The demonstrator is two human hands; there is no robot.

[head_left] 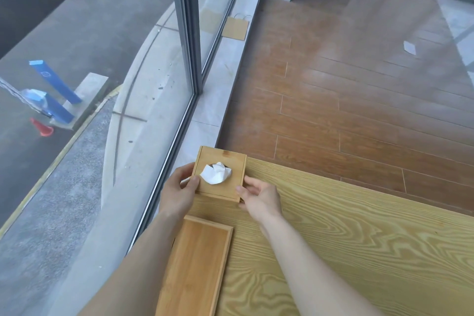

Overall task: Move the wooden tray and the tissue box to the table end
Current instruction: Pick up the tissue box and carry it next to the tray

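A square wooden tissue box (232,163) with a white tissue (216,173) poking from its top stands at the far left corner of the light wooden table (346,238). My left hand (178,191) grips its left side and my right hand (259,196) grips its near right corner. Just behind the box, along the table's left edge, lies the flat rectangular wooden tray (197,267), partly under my left forearm.
A tall glass window with a grey frame (188,33) runs along the table's left side, above a pale stone sill (225,64). A brown paper bag (235,28) leans on the sill farther off. Brown plank floor (359,84) lies beyond the table's far edge.
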